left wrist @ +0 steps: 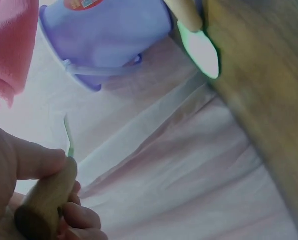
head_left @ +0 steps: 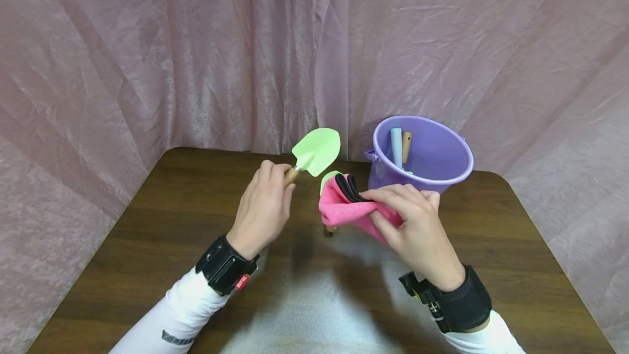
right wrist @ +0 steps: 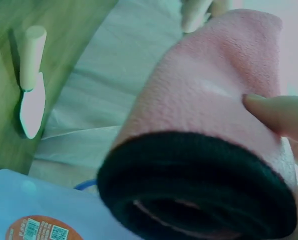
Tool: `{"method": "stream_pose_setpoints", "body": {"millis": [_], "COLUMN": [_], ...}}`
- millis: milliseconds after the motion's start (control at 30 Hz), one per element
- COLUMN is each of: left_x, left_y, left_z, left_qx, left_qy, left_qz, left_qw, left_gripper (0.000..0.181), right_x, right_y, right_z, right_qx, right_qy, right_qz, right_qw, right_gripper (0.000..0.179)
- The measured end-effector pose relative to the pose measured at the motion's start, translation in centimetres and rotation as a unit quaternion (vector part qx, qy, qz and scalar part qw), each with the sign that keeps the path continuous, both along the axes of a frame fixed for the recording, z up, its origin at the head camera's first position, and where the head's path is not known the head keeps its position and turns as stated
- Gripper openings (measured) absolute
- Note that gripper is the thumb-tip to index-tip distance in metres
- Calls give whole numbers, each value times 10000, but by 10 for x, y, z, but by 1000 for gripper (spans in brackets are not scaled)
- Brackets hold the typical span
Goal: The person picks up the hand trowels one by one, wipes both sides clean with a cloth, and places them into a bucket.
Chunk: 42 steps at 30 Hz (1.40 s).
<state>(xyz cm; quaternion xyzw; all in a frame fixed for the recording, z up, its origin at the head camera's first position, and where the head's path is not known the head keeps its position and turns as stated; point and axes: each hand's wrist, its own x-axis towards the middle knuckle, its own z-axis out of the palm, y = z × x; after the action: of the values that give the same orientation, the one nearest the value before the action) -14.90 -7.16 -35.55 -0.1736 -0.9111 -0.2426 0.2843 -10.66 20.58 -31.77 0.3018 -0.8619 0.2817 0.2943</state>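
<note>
My left hand (head_left: 262, 209) grips a small garden trowel (head_left: 320, 149) by its wooden handle, its light green blade raised and pointing up to the right. In the left wrist view the thumb lies along the wooden handle (left wrist: 46, 205). A folded pink fleece cloth (head_left: 351, 213) with black edging is pinched between the thumb and fingers of my right hand (head_left: 417, 228), above the table. Seen from the right wrist, its black edge (right wrist: 199, 155) curves round in layers. Partly hidden behind the cloth in the head view, a second green trowel (right wrist: 33, 105) lies on the table.
A purple bucket (head_left: 385, 176) stands at the back right, near the pink curtain (head_left: 245, 70). Inside it are a light blue handle (head_left: 396, 146) and a wooden handle (head_left: 406, 147). The brown wooden table (head_left: 196, 190) ends close to the curtain.
</note>
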Motion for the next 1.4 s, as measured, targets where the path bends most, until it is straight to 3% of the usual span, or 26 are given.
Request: {"method": "stream_pose_setpoints", "body": {"millis": [200,367,600,767,1067,1400], "left_x": [11,22,34,39,41,42], "left_y": [-6,-9,-10,-7,-6,-11], "left_z": [9,13,12,10,10,14], "left_qx": [-206,-317,-614,-815,-923,-834], "left_qy": [564,780,896,1077,1215,1302], "left_qz": [-225,-457,-638,-794,-899,-857], "left_qw": [9979,9954,9920,9876,9842,9843], "left_gripper": [33,35,32,29,22,27], "right_x": [3,3,4,4,3,2], "right_y": [-4,-11,-25,-30,-30,-23], "right_z": [5,9,12,12,11,15], "right_qx": [-91,-168,35,290,296,-144], "right_qy": [455,1214,2461,3006,3268,2914], "right_qz": [92,199,230,255,28,-474], "right_qw": [9989,9923,9690,9530,9446,9553], "right_gripper": [31,30,23,17,20,29]}}
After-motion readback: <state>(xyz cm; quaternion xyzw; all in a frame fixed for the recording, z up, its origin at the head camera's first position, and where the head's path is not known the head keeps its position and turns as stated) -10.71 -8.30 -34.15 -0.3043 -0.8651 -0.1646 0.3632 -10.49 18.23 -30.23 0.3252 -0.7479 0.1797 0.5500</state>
